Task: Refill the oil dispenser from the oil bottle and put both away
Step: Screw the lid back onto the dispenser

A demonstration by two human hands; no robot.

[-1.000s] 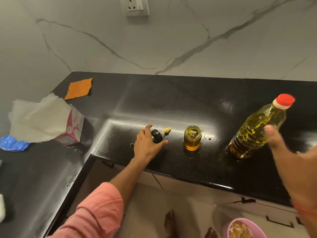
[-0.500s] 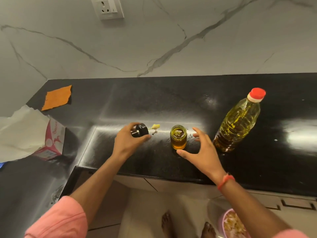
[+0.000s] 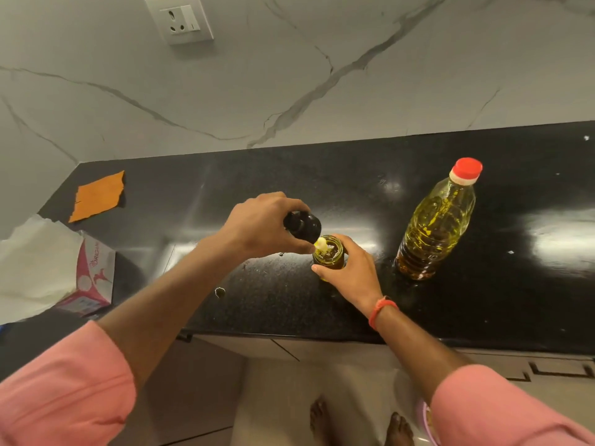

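A small glass oil dispenser jar with amber oil stands on the black counter. My right hand wraps around its right side. My left hand grips the dispenser's black lid, tilted, with its pale yellow tip at the jar's open mouth. To the right stands the oil bottle, upright, with yellow oil and a red cap on it; neither hand touches it.
An orange cloth lies at the counter's back left. A pink-and-white tissue box with white paper sits at the left. A small oil drop marks the counter near the front edge. A wall socket is above.
My left hand has lifted the black lid from the counter and carried it right onto the jar's mouth. My right hand has moved in from the right and closed around the jar.
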